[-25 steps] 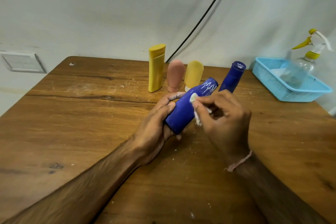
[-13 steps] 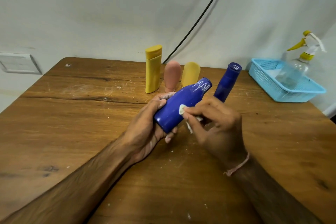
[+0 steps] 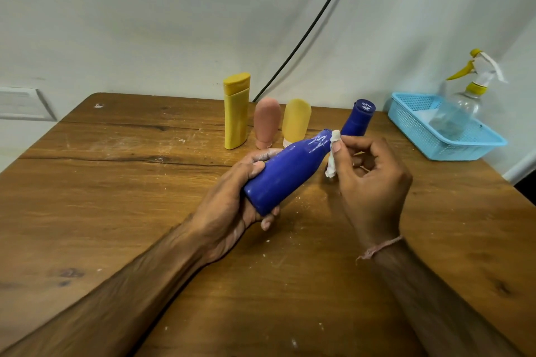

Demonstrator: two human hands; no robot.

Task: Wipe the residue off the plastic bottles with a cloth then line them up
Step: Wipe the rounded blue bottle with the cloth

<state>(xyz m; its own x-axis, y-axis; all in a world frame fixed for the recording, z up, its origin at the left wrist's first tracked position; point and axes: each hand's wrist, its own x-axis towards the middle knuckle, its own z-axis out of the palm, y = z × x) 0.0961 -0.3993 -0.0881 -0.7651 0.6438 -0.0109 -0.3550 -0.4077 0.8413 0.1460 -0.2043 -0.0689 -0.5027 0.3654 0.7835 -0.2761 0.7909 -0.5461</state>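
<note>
Head view: I see a worn wooden bench (image 3: 116,182) flecked with white crumbs, against a pale wall (image 3: 145,23) with a black cable (image 3: 307,32). My left hand (image 3: 229,206) closes its grip on the blue bottle (image 3: 287,171), tilted above the bench; my right hand (image 3: 368,177) pinches the cloth (image 3: 333,153) at its streaked neck.
</note>
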